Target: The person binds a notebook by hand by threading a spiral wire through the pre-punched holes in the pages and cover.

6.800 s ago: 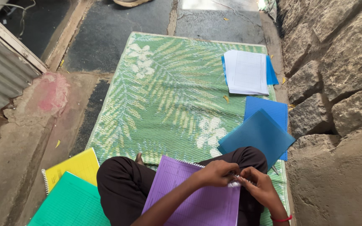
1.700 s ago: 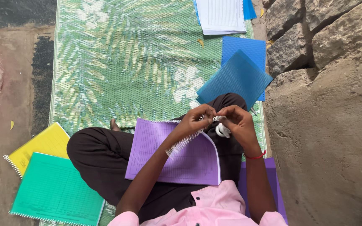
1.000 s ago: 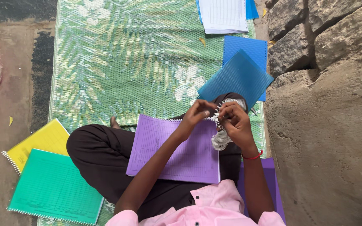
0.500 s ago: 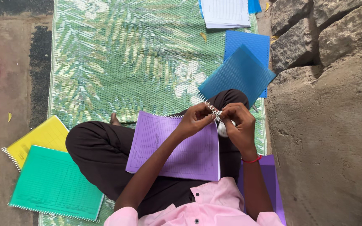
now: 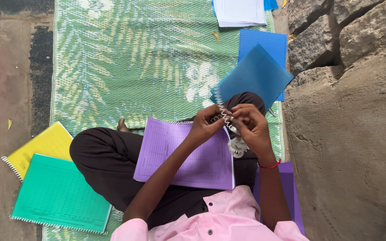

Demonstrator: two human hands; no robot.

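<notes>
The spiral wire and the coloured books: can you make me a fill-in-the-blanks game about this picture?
1. Both hands, the left hand and the right hand, pinch a white spiral ____ between their fingers.
2. The book on the person's lap is ____.
3. Beside the green book lies a ____ one.
4. The mat has a ____ pattern.

Missing words: wire; purple; yellow; leaf
</notes>
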